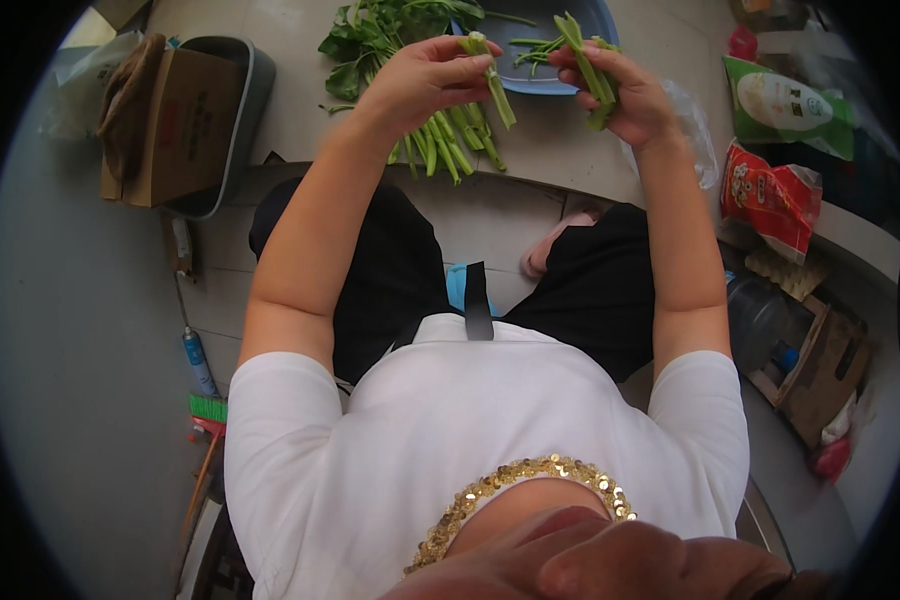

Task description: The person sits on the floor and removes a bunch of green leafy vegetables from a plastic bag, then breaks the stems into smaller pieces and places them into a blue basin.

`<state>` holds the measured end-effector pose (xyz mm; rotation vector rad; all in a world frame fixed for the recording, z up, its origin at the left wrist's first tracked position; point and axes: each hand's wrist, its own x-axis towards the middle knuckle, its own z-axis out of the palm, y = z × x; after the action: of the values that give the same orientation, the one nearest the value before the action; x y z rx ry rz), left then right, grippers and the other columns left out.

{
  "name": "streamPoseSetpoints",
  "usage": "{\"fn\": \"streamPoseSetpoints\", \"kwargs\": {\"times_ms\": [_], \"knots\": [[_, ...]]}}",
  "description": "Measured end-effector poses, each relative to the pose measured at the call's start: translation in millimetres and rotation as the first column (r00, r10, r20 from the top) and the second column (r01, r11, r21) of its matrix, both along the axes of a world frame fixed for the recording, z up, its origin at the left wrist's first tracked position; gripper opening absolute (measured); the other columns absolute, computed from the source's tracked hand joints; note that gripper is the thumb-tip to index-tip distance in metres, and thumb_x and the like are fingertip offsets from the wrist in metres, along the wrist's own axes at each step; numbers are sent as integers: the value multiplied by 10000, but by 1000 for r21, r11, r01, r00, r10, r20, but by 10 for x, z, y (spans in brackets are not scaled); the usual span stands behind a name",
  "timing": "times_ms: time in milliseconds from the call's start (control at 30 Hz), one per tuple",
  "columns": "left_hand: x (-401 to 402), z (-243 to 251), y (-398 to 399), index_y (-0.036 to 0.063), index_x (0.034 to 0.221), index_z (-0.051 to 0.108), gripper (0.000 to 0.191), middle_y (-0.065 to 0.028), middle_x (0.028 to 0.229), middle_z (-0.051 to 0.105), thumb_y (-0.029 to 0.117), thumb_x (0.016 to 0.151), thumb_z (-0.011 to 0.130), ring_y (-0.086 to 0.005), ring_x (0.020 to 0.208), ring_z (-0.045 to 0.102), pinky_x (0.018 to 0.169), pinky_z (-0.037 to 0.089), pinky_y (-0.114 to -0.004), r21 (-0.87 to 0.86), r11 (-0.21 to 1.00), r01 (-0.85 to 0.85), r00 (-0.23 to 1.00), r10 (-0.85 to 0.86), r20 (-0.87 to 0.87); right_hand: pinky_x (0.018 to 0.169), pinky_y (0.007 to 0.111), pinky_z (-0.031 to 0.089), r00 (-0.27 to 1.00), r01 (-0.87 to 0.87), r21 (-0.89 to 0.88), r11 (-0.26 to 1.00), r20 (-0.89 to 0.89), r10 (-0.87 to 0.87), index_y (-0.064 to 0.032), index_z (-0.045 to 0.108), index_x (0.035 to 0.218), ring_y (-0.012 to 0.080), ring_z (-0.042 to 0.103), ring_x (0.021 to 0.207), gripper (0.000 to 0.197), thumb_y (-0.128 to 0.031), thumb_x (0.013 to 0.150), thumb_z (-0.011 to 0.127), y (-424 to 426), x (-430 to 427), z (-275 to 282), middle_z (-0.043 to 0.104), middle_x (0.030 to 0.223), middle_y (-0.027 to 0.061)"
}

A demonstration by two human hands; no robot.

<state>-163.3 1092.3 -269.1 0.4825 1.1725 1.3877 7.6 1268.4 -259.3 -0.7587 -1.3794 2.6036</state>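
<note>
Between the thumb and fingers of my left hand [441,79] is a short pale-green vegetable stalk [500,96], its lower end pointing down and right. My right hand [624,84] grips more green stalk pieces [589,67], one sticking up past the fingertips. The two hands are apart. Under and behind my left hand lies a bunch of leafy green vegetables [367,45], with cut stalk ends [439,146] towards me. Behind my right hand stands a blue-grey plastic basin [547,81] with several thin green stems [532,54] in it.
A clear plastic bag [694,135] lies right of my right wrist. Further right are a green-and-white packet [787,109], a red packet [771,196] and a large water bottle [757,319]. A cardboard box [195,127] sits in a grey bin [259,97] at left.
</note>
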Motion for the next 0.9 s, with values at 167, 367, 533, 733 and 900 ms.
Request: {"fn": "streamPoseSetpoints", "kwargs": {"times_ms": [167,367,533,733,900], "knots": [[229,-181,97,24,1101,542,312,-17,922,563,196,846,594,-94,835,563,769,498,-236,-2,995,-97,990,97,99,707,235,460,996,-39,4,999,80,39,-25,528,1084,115,567,874,319,-192,826,614,-380,-148,-105,585,948,34],[326,-148,178,20,1206,444,463,-45,976,541,309,863,557,-112,833,554,777,497,-236,-4,990,-140,990,140,18,700,226,446,988,84,254,964,104,-114,-48,517,1090,102,568,823,345,-205,809,640,-251,-188,-168,607,882,39],[239,-257,204,-5,1201,419,492,-64,1004,508,307,853,570,-146,863,553,804,500,-260,-71,974,-217,976,214,-39,677,242,437,804,-15,843,538,330,-495,-49,502,1132,125,574,846,375,-289,852,573,404,-151,-568,610,952,66],[303,-210,217,25,1102,560,351,-34,988,588,235,826,613,-101,894,546,787,448,-239,-22,1000,12,976,-16,-216,788,289,447,1000,-30,65,997,2,30,-33,374,1282,201,516,1053,568,-461,908,372,-27,-198,-202,495,1187,112],[390,-144,216,10,1074,551,342,-47,964,593,238,826,611,-107,877,555,799,447,-239,59,991,122,992,-120,-30,956,359,381,977,-210,90,974,-27,213,-30,382,1270,202,494,1090,670,-566,877,302,-294,-263,-197,502,1171,121]]}}
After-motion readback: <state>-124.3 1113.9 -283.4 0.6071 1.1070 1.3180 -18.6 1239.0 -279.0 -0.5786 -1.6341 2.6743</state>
